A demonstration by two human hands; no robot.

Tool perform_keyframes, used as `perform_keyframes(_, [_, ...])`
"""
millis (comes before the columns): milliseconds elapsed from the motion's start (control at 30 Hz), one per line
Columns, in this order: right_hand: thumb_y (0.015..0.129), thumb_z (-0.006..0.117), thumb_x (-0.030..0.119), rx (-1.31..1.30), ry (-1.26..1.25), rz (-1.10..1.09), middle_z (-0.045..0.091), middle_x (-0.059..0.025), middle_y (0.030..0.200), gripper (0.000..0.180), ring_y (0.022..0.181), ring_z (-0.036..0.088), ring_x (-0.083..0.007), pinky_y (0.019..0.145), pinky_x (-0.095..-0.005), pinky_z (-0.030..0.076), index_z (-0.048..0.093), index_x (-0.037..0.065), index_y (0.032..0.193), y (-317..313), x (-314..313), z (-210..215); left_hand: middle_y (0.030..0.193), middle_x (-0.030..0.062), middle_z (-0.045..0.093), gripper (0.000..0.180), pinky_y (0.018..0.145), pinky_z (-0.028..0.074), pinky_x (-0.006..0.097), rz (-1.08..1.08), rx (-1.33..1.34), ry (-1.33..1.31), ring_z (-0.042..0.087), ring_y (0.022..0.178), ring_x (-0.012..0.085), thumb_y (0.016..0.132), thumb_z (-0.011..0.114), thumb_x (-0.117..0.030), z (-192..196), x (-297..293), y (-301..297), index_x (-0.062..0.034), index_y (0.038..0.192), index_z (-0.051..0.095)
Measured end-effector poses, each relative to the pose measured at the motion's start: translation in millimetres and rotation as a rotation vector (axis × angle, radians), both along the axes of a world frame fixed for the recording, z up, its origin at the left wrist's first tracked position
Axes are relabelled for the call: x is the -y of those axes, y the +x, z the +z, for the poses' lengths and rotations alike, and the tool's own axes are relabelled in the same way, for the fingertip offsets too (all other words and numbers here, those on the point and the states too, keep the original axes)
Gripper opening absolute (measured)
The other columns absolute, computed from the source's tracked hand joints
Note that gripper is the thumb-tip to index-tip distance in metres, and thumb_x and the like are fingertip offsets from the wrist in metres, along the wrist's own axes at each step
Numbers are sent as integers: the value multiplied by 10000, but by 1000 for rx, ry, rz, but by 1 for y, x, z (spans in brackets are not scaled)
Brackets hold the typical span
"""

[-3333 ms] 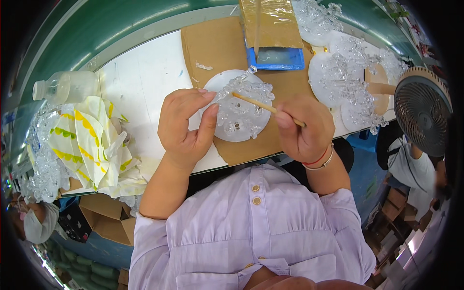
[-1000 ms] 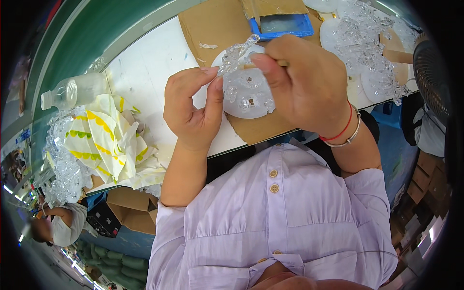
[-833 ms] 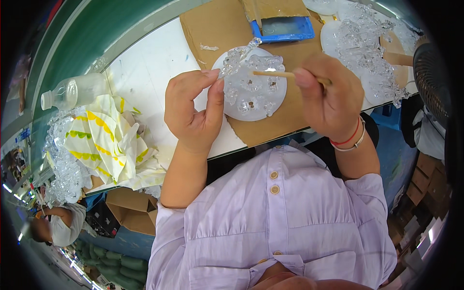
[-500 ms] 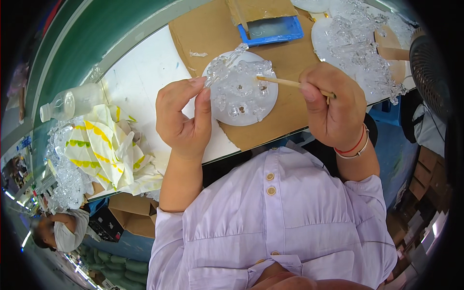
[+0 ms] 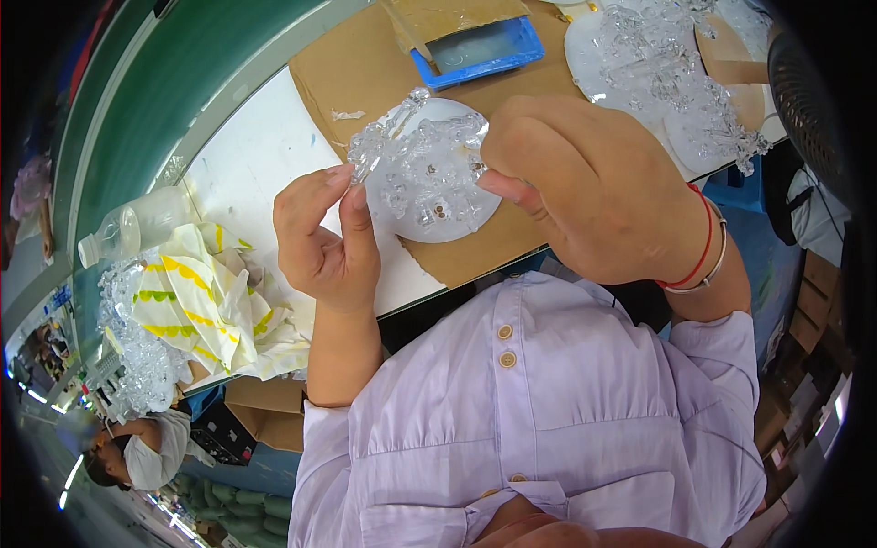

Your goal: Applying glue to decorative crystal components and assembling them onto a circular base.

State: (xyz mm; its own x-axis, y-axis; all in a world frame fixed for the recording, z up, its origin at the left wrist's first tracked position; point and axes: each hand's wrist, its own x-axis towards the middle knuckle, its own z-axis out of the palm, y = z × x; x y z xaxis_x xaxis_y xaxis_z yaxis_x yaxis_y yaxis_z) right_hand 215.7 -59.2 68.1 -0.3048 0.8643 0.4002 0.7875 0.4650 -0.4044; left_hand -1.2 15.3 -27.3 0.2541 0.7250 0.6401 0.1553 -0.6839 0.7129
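My left hand (image 5: 324, 233) is closed in a pinch on a clear plastic piece (image 5: 368, 157), a branching transparent part held over the left edge of a round white plate (image 5: 457, 228). On that plate lie several clear plastic pieces (image 5: 429, 173), some with small brown spots. My right hand (image 5: 585, 187) is closed at the plate's right edge, its back turned up. The wooden stick it gripped half a second ago is hidden behind the fingers now, and none lies loose in sight.
A sheet of brown cardboard (image 5: 333, 68) lies under the plate. Behind stands a blue tray (image 5: 480, 68), partly covered by cardboard. More clear pieces (image 5: 639, 64) are heaped at right, beside a black fan (image 5: 804, 119). At left are a clear bottle (image 5: 146, 219) and a crumpled patterned wrapper (image 5: 206, 292).
My right hand has moved left and turned over, so the wooden stick no longer shows. My left hand still pinches the clear piece. The view has shifted slightly.
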Motion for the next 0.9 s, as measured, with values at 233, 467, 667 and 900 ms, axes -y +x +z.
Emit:
perform_keyframes(233, [805, 664, 74, -32, 15, 29, 578, -118, 839, 180, 685, 563, -304, 562, -362, 445, 545, 2, 920, 12, -9, -4, 910, 110, 667, 195, 758, 484, 296, -2, 2, -6, 615, 842, 225, 796, 676, 61, 0, 1, 0, -6, 976, 640])
perform_keyframes(467, [856, 617, 38, -161, 34, 28, 559, -140, 818, 145, 686, 562, -309, 596, -348, 461, 513, -18, 940, 32, 2, -15, 904, 109, 658, 209, 729, 480, 283, -2, -6, -6, 605, 807, 206, 801, 666, 71, 0, 0, -1, 4, 997, 636])
perform_keyframes(667, [885, 567, 8, -273, 70, 21, 566, -146, 823, 73, 703, 587, -308, 617, -347, 483, 515, -18, 930, 40, 20, -32, 878, 115, 652, 198, 693, 467, 266, 2, 10, -18, 589, 757, 187, 817, 673, 53, -2, 2, -4, 22, 1006, 623])
perform_keyframes(900, [862, 613, 25, -236, 148, -13, 584, -158, 848, 131, 712, 595, -317, 624, -361, 495, 519, -17, 943, 39, 16, -37, 872, 128, 645, 188, 703, 472, 264, 3, 30, -50, 591, 766, 189, 837, 657, 44, -7, 2, -4, 29, 1019, 611])
